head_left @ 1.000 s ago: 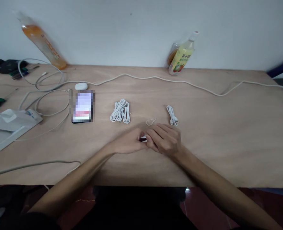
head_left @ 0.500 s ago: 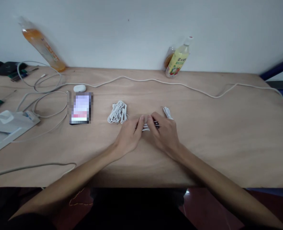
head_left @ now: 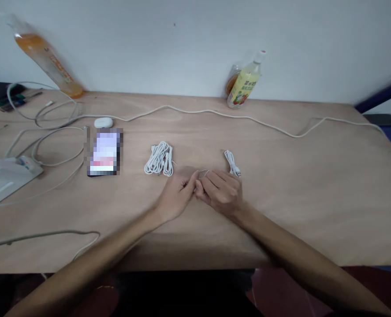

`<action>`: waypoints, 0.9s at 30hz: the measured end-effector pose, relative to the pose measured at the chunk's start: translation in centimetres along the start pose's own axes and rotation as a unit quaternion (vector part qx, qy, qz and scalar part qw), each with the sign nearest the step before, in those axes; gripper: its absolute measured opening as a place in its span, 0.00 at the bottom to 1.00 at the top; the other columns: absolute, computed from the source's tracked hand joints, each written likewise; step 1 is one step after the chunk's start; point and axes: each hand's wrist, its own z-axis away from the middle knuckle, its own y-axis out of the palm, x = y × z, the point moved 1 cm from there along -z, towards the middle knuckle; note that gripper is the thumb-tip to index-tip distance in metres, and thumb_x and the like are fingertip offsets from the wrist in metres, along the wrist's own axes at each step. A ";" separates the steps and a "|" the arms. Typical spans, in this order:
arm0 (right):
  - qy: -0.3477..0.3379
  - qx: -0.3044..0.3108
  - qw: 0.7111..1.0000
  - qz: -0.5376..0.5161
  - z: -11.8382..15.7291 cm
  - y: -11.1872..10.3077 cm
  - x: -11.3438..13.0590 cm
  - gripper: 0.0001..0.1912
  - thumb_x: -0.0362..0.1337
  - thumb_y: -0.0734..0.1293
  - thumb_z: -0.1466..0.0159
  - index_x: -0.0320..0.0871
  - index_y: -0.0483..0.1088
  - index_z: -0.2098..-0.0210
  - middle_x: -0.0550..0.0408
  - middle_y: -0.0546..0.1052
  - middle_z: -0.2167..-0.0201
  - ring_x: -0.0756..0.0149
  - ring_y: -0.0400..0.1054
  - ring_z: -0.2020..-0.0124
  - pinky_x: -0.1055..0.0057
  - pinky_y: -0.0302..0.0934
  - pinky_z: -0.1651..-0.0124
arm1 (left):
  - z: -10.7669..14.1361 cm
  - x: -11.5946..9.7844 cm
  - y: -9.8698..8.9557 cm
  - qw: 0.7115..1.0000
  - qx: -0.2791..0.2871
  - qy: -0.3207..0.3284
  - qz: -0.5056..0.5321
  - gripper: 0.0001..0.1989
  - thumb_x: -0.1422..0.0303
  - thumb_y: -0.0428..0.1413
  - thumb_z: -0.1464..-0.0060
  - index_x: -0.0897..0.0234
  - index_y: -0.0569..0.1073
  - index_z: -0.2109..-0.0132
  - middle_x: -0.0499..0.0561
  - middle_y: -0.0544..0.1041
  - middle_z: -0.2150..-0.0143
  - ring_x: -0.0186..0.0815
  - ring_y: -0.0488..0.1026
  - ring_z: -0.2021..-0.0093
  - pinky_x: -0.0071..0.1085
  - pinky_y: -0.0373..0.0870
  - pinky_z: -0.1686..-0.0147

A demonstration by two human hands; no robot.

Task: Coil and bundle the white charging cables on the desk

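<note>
My left hand [head_left: 176, 196] and my right hand [head_left: 220, 191] meet above the table, closed, their fingertips almost touching. Between them is a white cable, now mostly hidden by the fingers. A thin pale loop [head_left: 203, 174] sticks up at the fingertips; whether it is a tie or part of the cable I cannot tell. Left of my hands lies a pile of coiled white cables [head_left: 159, 159]. Just beyond my right hand is one small bundled white USB cable [head_left: 231, 163], its metal plug towards me.
A phone [head_left: 105, 152] and white earbud case [head_left: 103, 122] lie to the left, beside loose cables and a white power strip [head_left: 10, 176]. An orange drink bottle [head_left: 50, 61] and a yellow-labelled bottle [head_left: 244, 86] stand by the wall. A long white cable [head_left: 208, 110] crosses the table's back.
My right hand has curled and rolled inward, covering the cable strands that showed between my hands. The thin loop has come into sight. The view has shifted slightly.
</note>
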 end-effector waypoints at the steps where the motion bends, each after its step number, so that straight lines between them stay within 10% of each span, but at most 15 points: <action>1: 0.016 0.001 1.000 -0.013 0.0 0.2 0.0 0.24 0.29 0.63 0.23 0.47 0.69 0.77 0.58 0.73 0.81 0.67 0.63 0.78 0.64 0.55 0.71 | 0.2 0.0 0.0 1.000 -0.005 0.018 -0.003 0.28 0.57 0.43 0.22 0.57 0.58 0.75 0.44 0.63 0.79 0.34 0.62 0.75 0.32 0.62 0.71; 11: 0.235 0.050 0.953 -0.187 0.5 0.3 0.6 0.24 0.27 0.60 0.22 0.45 0.68 0.75 0.61 0.71 0.81 0.70 0.60 0.82 0.67 0.54 0.73 | 1.1 0.5 0.5 0.983 -0.044 0.122 -0.131 0.18 0.66 0.42 0.22 0.61 0.71 0.60 0.53 0.78 0.65 0.40 0.74 0.65 0.36 0.69 0.61; 20: 0.063 0.021 0.997 -0.047 0.1 -0.8 -0.1 0.23 0.29 0.63 0.23 0.47 0.68 0.76 0.57 0.73 0.80 0.65 0.64 0.77 0.62 0.55 0.71 | 1.4 -1.0 0.4 0.999 0.032 -0.023 0.030 0.25 0.57 0.41 0.20 0.57 0.60 0.70 0.44 0.66 0.75 0.35 0.65 0.73 0.33 0.64 0.68; 27: 0.223 0.044 0.965 -0.128 0.5 0.1 0.2 0.24 0.29 0.59 0.22 0.46 0.67 0.76 0.58 0.72 0.81 0.68 0.63 0.79 0.66 0.55 0.72 | 1.4 0.4 0.5 0.947 -0.059 0.208 -0.236 0.18 0.70 0.41 0.20 0.65 0.75 0.51 0.57 0.79 0.57 0.41 0.76 0.59 0.37 0.77 0.57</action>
